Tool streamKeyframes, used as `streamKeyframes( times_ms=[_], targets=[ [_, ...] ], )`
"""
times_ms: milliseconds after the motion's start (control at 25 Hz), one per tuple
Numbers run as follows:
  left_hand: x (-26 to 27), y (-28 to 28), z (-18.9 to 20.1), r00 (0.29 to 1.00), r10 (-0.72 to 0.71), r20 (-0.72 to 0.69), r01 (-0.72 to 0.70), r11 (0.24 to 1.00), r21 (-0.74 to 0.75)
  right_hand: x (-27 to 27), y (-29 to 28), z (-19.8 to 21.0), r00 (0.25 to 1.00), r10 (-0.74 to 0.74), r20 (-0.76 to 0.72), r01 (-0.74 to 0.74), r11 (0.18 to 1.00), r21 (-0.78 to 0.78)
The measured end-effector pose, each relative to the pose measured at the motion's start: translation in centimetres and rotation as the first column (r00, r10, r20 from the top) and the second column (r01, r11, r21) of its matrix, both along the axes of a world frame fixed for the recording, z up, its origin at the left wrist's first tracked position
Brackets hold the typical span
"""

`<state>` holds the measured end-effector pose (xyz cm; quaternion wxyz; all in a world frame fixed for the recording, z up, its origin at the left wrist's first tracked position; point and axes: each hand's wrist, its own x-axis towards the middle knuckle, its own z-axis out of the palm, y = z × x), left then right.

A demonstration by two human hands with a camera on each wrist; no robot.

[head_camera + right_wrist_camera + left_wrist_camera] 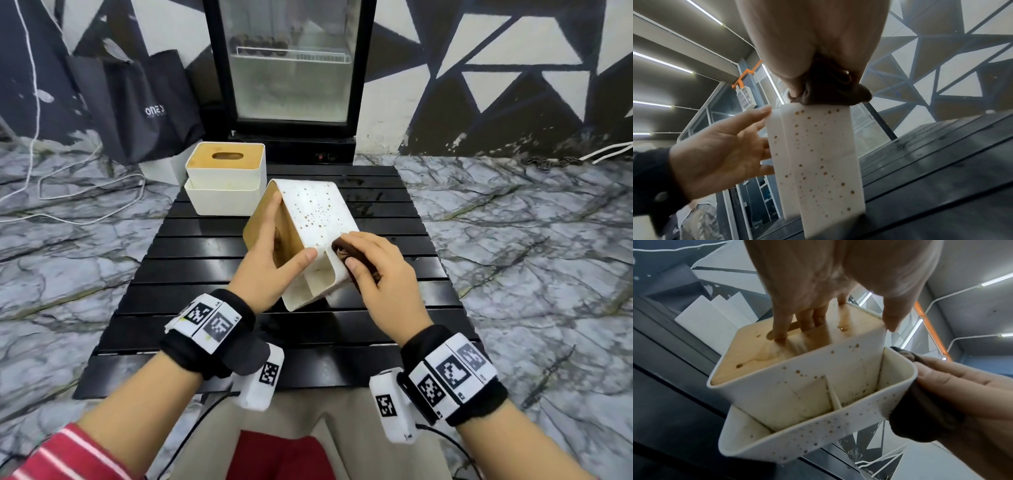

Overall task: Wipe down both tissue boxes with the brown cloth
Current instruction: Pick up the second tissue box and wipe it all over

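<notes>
A white tissue box [317,210] speckled with brown spots lies tipped on its side on the black slatted table [219,325]. My left hand [274,240] grips it, fingers on its wooden lid [748,356] and thumb on the white edge. My right hand [371,262] holds the bunched brown cloth [344,253] and presses it against the box's upper side near the side pocket [898,374]. In the right wrist view the cloth [828,88] sits on the top end of the spotted box [818,154]. A second white tissue box [226,185] with a wooden lid stands upright at the table's back left.
A glass-door mini fridge [287,68] stands just behind the table. A black bag [137,102] leans at the back left, with white cables [85,192] on the marble floor. The near half of the table is bare slats.
</notes>
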<state>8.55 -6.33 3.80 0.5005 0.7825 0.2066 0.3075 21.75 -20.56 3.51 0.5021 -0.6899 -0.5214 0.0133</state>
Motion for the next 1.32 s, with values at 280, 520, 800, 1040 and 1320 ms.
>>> streamKeyframes(
  times_ms=[280, 520, 800, 1040, 1320],
  targets=[
    [0.8, -0.3, 1.0, 0.998, -0.043, -0.053, 0.045, 0.998, 0.032, -1.0, 0.1, -0.5, 0.999, -0.04, 0.033, 0.038, 0.998, 0.059],
    [1.3, 0.1, 1.4, 0.993, -0.04, -0.112, 0.046, 0.998, 0.053, 0.2, 0.0, -0.8, 0.994, -0.073, -0.087, 0.077, 0.996, 0.047],
    [1.6, 1.0, 1.3, 0.988, -0.079, -0.131, 0.083, 0.996, 0.026, 0.4, 0.8, -0.1, 0.998, -0.033, -0.05, 0.035, 0.999, 0.036],
    [1.6, 1.0, 1.4, 0.989, -0.071, -0.13, 0.071, 0.997, -0.002, 0.0, 0.1, -0.9, 0.997, -0.061, -0.05, 0.063, 0.997, 0.04],
    [1.9, 0.6, 1.9, 0.981, -0.145, -0.132, 0.147, 0.989, 0.006, 1.0, 1.4, 0.8, 0.999, 0.034, 0.038, -0.035, 0.999, 0.031]
  ],
)
